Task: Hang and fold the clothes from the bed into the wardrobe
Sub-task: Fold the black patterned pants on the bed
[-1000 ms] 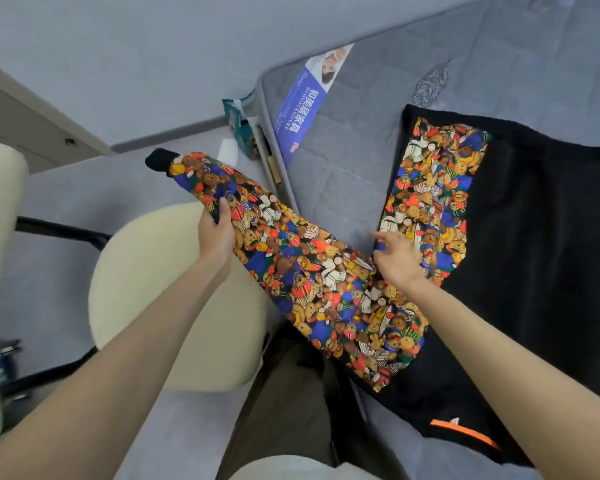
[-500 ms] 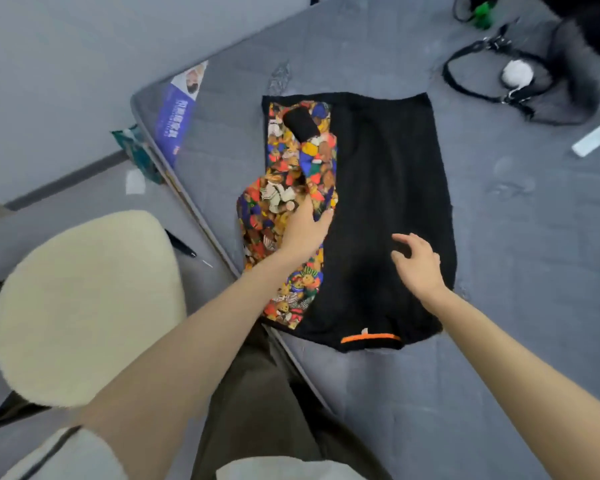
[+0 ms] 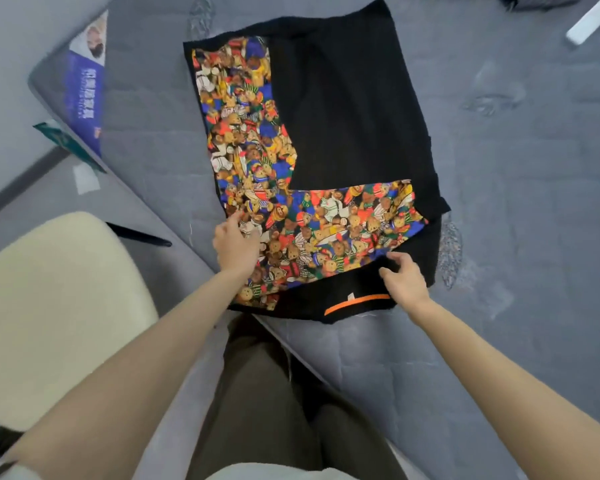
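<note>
A black garment (image 3: 347, 109) with bear-print sleeves lies flat on the grey mattress (image 3: 499, 188). One printed sleeve (image 3: 347, 216) is folded sideways across the garment's lower part. The other printed strip (image 3: 236, 109) runs down its left side. My left hand (image 3: 234, 244) rests flat on the print near the garment's lower left corner. My right hand (image 3: 400, 277) touches the black fabric just under the folded sleeve with loosely bent fingers, above the orange hem stripe (image 3: 357, 303).
A cream padded chair (image 3: 56, 306) stands left of my legs beside the mattress edge. A blue printed label (image 3: 84, 88) covers the mattress corner, with a green packet (image 3: 59, 136) below it. A white flat object (image 3: 591, 19) lies at the top right.
The printed sleeve now lies folded across the garment's lower part. My left hand moved down to the lower left corner, and my right hand dropped from the air onto the fabric.
</note>
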Demonstrator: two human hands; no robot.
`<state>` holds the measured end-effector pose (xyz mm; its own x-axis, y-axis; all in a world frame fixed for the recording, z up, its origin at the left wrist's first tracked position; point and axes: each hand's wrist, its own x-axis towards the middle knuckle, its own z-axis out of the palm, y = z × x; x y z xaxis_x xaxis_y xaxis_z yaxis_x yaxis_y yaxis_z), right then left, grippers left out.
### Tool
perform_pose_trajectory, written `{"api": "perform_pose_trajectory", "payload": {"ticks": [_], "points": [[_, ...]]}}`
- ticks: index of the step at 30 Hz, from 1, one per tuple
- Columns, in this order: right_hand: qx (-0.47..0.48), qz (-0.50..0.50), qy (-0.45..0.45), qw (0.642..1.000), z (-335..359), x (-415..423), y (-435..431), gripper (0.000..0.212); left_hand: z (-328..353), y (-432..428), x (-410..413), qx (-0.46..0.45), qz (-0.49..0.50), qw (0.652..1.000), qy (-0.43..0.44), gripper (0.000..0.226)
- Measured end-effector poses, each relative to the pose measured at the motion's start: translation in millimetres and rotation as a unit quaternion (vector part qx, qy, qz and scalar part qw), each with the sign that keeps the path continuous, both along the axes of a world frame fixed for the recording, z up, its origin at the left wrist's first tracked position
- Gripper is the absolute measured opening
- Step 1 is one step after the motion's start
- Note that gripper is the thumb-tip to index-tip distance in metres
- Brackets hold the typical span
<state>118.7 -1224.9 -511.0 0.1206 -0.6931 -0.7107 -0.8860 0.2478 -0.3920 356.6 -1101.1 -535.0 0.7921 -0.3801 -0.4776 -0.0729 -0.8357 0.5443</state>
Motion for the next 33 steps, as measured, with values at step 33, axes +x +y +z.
{"api": "perform_pose_trajectory", "payload": {"ticks": [33], "points": [[-0.112, 0.301, 0.034, 0.946, -67, 184, 25, 0.035, -51, 18, 112, 0.096, -0.222, 0.967, -0.082, 0.071]]}}
